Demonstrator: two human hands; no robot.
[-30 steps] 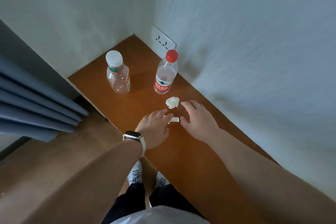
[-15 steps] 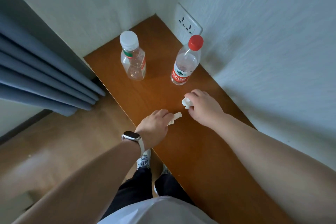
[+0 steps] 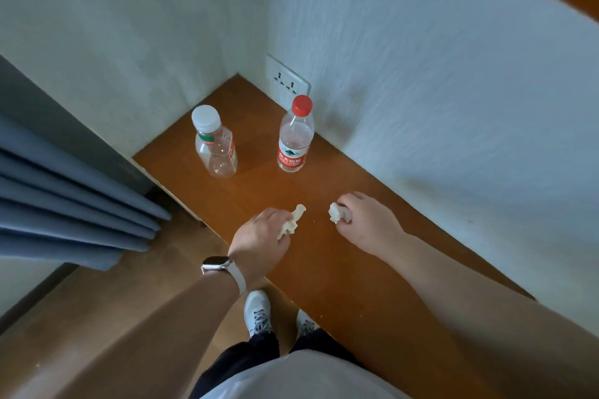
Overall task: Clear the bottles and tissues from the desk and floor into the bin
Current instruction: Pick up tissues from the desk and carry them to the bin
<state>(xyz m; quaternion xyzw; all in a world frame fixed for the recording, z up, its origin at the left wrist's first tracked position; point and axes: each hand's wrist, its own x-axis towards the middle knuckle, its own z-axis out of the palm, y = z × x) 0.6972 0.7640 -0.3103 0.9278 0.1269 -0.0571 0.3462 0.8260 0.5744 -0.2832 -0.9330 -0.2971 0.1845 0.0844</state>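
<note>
my left hand [image 3: 259, 236] pinches one tissue [image 3: 293, 220], right hand [image 3: 366, 223] grips another wad [image 3: 337, 213]; both bottles [image 3: 215, 142] look empty.

Two clear bottles stand upright, apart, at the desk's [image 3: 340, 269] corner end: a white-capped bottle [image 3: 215, 147] and a red-capped bottle [image 3: 295, 136] with a red label. Your left hand [image 3: 262, 243] pinches a twisted tissue [image 3: 293, 220]; your right hand [image 3: 366, 223] grips a crumpled tissue [image 3: 337, 213].

Left hand [image 3: 261, 238], right hand [image 3: 368, 225]; grips curled tight
</note>
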